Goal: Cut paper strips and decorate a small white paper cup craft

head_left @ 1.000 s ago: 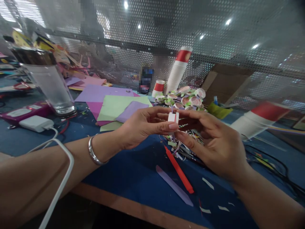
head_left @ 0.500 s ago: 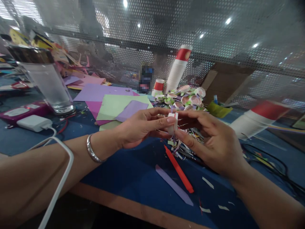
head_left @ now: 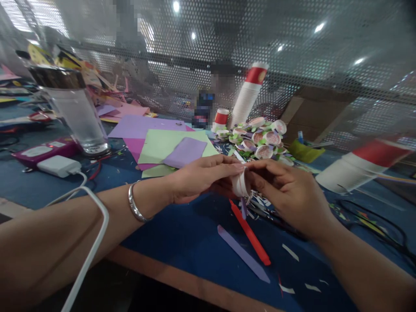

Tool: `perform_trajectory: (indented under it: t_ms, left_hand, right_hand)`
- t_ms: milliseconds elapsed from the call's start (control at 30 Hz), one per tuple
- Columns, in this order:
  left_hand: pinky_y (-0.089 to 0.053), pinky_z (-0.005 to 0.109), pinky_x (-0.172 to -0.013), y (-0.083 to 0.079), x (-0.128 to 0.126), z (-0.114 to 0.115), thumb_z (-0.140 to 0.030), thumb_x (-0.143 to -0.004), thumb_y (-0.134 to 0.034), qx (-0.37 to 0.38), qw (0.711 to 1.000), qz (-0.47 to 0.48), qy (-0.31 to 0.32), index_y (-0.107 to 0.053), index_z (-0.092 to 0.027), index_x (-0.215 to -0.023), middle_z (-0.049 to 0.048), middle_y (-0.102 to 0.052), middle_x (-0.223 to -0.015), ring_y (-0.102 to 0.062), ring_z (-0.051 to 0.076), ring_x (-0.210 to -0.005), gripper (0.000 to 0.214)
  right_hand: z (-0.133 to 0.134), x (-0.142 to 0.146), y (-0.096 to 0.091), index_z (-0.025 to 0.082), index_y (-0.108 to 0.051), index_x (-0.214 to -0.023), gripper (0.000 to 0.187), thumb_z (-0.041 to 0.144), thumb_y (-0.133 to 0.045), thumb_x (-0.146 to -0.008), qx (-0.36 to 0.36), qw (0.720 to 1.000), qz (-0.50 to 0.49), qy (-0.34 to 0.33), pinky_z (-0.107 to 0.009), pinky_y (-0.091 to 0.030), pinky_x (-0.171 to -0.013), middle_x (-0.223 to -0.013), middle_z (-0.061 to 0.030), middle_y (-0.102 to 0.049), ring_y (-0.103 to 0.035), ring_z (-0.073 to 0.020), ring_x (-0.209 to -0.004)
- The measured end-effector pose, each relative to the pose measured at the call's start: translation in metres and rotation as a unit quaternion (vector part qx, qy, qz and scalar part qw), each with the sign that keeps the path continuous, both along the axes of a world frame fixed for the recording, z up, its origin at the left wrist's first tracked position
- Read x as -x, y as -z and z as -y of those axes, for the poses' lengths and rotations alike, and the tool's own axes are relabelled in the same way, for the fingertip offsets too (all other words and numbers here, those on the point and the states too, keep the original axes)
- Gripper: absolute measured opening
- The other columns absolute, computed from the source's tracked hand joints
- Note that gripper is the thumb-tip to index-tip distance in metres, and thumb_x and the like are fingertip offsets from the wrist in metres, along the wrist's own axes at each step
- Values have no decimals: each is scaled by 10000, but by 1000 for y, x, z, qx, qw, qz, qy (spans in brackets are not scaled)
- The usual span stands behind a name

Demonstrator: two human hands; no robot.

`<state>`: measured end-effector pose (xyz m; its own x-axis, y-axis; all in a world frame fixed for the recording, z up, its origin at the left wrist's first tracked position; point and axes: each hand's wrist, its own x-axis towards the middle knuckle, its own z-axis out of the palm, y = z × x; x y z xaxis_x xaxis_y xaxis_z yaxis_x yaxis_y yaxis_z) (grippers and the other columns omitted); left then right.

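Between my two hands is a small white paper-cup base (head_left: 241, 184), a short ring cut from a cup, with a purple paper strip (head_left: 243, 208) hanging below it. My left hand (head_left: 203, 177) is closed on its left side, thumb along the top. Fingers of my right hand (head_left: 286, 188) pinch its right edge. Below them on the blue table lie a red pen (head_left: 251, 236) and a purple paper strip with a pointed end (head_left: 243, 255). Behind my hands is a heap of similar cut cup bases (head_left: 263, 138) with green and purple paper bits.
Coloured paper sheets (head_left: 162, 145) lie left of centre. A glass water bottle (head_left: 76, 117) and a white charger (head_left: 59, 166) with its cable stand at left. Stacked paper cups (head_left: 248, 93) lean behind; another cup stack (head_left: 360, 167) lies at right, near black cables (head_left: 373, 216). Paper scraps are scattered.
The cup base has been lowered a little and turned, so more of its round side and open end shows. The purple strip hangs more visibly. The view has shifted slightly.
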<state>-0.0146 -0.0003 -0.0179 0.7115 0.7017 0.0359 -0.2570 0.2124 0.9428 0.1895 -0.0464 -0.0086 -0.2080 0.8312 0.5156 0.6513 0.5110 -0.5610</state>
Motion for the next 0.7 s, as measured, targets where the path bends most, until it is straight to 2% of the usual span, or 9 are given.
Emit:
perform_trajectory:
  t_ms: [133,200,233,267,333,400,467,567,700]
  left_hand:
    - [-587,294,-790,5,-1,-7,-466,-884,-771,-44,998,-35,-5,-665,-177,-988,60,-740,-910,-718,165,-844,325]
    - [-575,336,-823,1,6,-15,-423,-957,-650,-145,982,-112,-44,-652,-191,-1063,81,-757,-966,-727,195,-894,256]
    - [-562,347,-833,-3,14,-20,-371,-963,-612,-232,952,-186,-76,-656,-190,-1074,82,-757,-964,-720,202,-891,217]
    - [-541,360,-850,-9,23,-25,-326,-939,-613,-334,892,-282,-113,-674,-183,-1048,87,-755,-959,-710,218,-898,190]
    - [-491,407,-941,-24,47,-35,-280,-872,-641,-461,743,-468,-129,-708,-169,-1048,119,-755,-1069,-691,283,-1030,218]
    - [-458,406,-981,-39,71,-46,-263,-806,-664,-489,633,-590,-109,-697,-152,-1165,149,-728,-1219,-652,330,-1155,377]
    - [-452,396,-977,-49,91,-55,-297,-766,-688,-461,576,-671,-67,-622,-154,-1330,171,-673,-1356,-623,343,-1208,586]
    - [-482,378,-888,-51,107,-66,-282,-699,-693,-423,572,-703,-24,-586,-115,-1379,204,-697,-1295,-663,346,-1107,708]
    - [-510,340,-798,-45,108,-75,-281,-651,-663,-381,578,-721,4,-541,-132,-1422,189,-711,-1279,-686,332,-1038,795]
  right_hand:
    - [-3,-2,2,217,-775,-948,136,297,-668,-922,6,1000,13,27,-252,-480,-513,-738,-9,-770,-660,-151,-582]
    - [-6,-5,4,218,-774,-947,151,307,-655,-921,15,999,27,37,-261,-488,-529,-770,-20,-785,-683,-167,-617]
    - [-7,-6,5,218,-773,-946,160,311,-646,-920,18,998,37,42,-268,-492,-536,-783,-24,-791,-692,-175,-630]
    - [-8,-7,6,218,-773,-940,164,314,-641,-917,18,997,52,48,-274,-488,-535,-780,-25,-793,-689,-177,-621]
    - [-11,-10,7,219,-772,-923,164,308,-635,-907,15,995,85,57,-279,-461,-512,-746,-19,-785,-650,-167,-557]
    - [-13,-12,7,221,-769,-905,159,293,-628,-899,22,992,111,59,-277,-435,-492,-715,-12,-777,-609,-154,-504]
    - [-15,-14,8,222,-768,-901,162,287,-620,-901,36,990,122,54,-276,-434,-494,-726,-13,-784,-616,-154,-510]
    - [-16,-14,9,228,-773,-903,174,308,-618,-904,52,989,130,51,-277,-435,-504,-733,-12,-786,-632,-161,-529]
    - [-15,-13,7,230,-770,-890,203,321,-589,-898,73,985,146,53,-278,-414,-505,-711,-7,-771,-610,-160,-519]
